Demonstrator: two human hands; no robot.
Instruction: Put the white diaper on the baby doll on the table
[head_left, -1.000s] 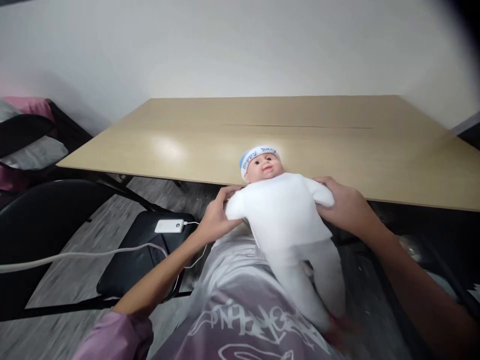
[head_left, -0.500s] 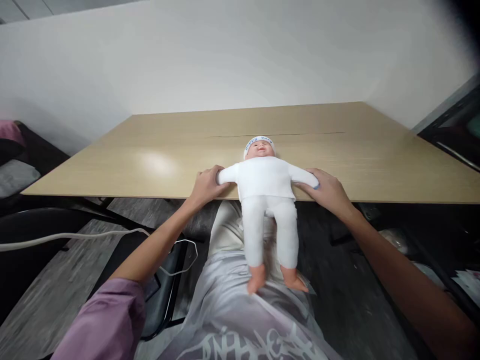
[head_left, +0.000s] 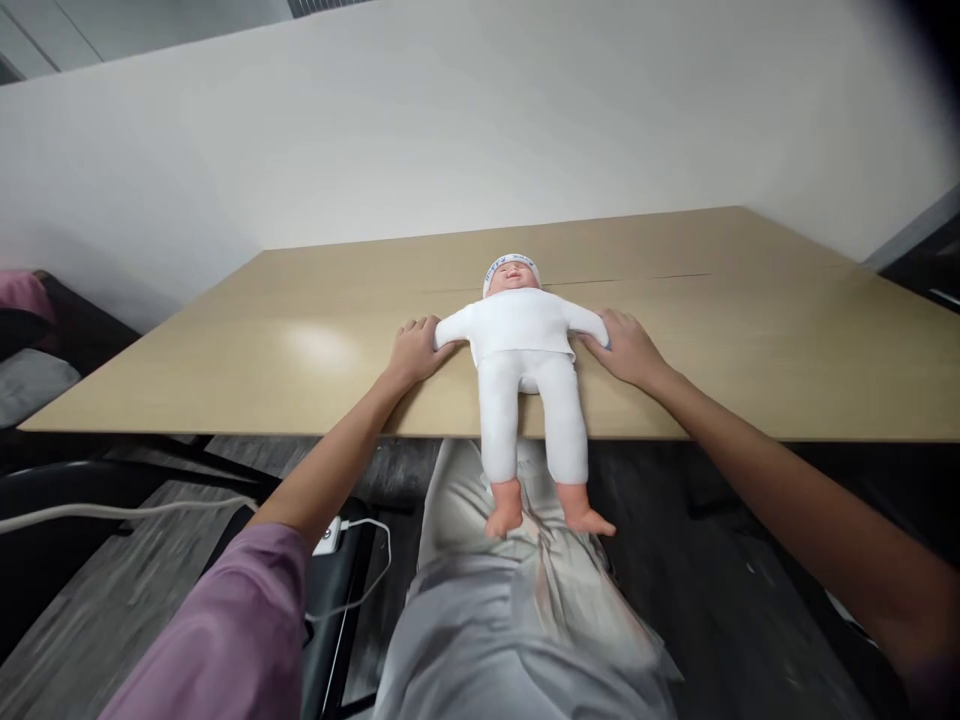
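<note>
A baby doll (head_left: 525,350) in a white suit and a blue and white cap lies face up on the light wooden table (head_left: 712,330). Its legs hang over the near edge above my lap. My left hand (head_left: 411,350) is closed round the doll's arm on the left side of the picture. My right hand (head_left: 626,345) grips the doll's other arm. Both of my hands rest on the tabletop.
A black chair (head_left: 330,600) stands at my left with a white power bank (head_left: 327,538) and cable on its seat. A thick white cable (head_left: 112,510) runs across the left. A white wall lies behind the table. Grey wood floor shows below.
The doll has gone from held up over my lap to lying flat on the table, and slid farther onto the top. My hands moved forward with it, gripping its arms.
</note>
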